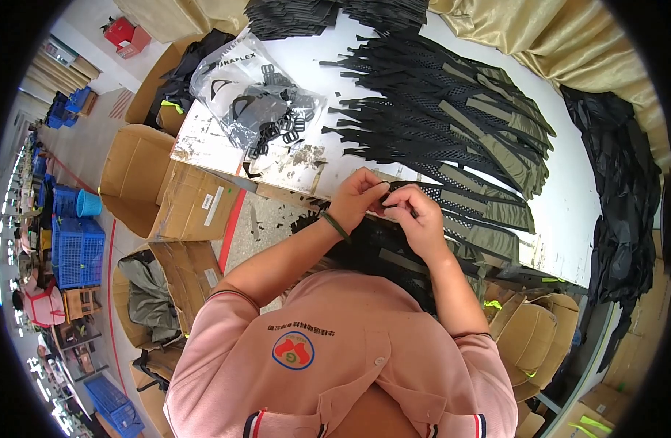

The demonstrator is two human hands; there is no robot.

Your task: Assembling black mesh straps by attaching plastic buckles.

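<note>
My left hand (356,202) and my right hand (421,220) meet at the front edge of the white table, close to my body. Both are closed in a pinch on a narrow black strap (383,204) between them; my fingers hide most of it, and any small part on it cannot be made out. Just past my right hand lie black mesh and olive-green strap panels (481,204), part of a long overlapping row with thin black ends pointing left. Left of that row, a clear plastic bag (229,91) lies with black plastic buckles (277,131) in and around it.
Stacked black pieces (291,18) sit at the table's far side. Open cardboard boxes (196,201) stand left, another (536,343) at right. Black fabric (620,204) hangs along the right, gold curtain (554,44) behind. Blue crates (78,248) stand farther left; dark scraps (277,230) litter the floor.
</note>
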